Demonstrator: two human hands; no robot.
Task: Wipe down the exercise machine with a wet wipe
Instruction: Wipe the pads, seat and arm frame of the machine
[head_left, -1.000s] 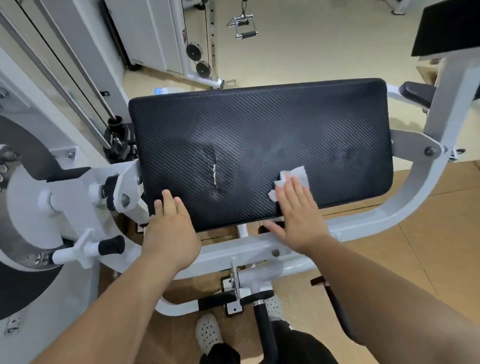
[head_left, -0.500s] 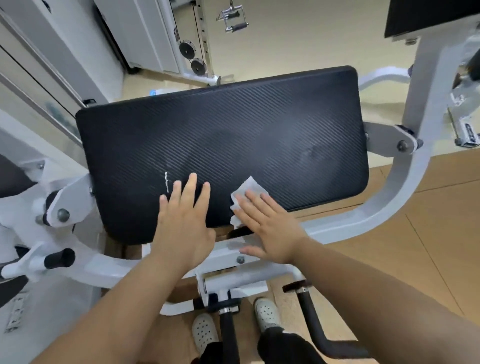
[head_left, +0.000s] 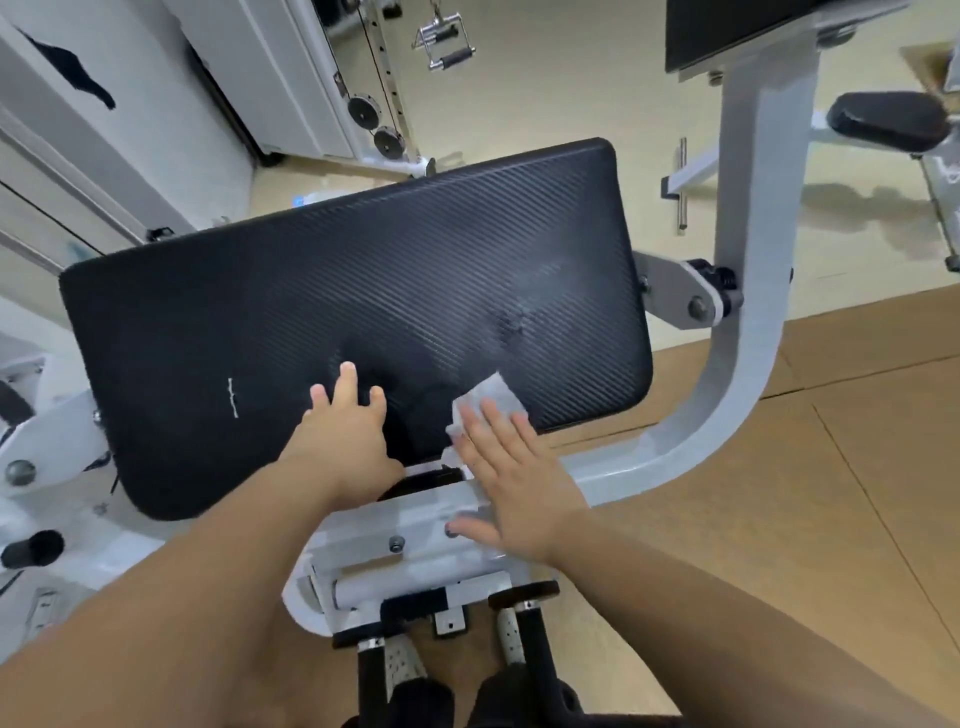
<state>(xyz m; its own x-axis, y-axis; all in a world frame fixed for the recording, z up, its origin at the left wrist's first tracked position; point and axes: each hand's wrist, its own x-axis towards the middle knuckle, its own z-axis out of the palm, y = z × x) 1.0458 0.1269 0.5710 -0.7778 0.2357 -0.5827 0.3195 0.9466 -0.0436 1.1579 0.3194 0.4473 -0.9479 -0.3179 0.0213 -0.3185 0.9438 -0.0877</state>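
Observation:
The exercise machine's black ribbed pad (head_left: 363, 312) fills the middle of the head view, tilted, on a white steel frame (head_left: 748, 291). A white wet wipe (head_left: 485, 400) lies flat on the pad's near edge, right of centre. My right hand (head_left: 514, 478) presses on the wipe with flat, spread fingers; the palm hangs over the frame bar below. My left hand (head_left: 343, 436) rests flat on the pad just left of the wipe, fingers apart, holding nothing. A damp sheen shows on the pad's right part.
A cable machine with pulleys (head_left: 387, 137) and a hanging metal handle (head_left: 447, 44) stands at the back. Another black pad (head_left: 732, 31) sits top right, a small padded rest (head_left: 888, 124) beyond it. Black grips (head_left: 31, 548) jut out left. My feet (head_left: 400, 670) are below the frame.
My right hand slid the wipe leftward along the pad's near edge. My left hand moved right to the pad's middle, close to the right one. The view shifted rightward.

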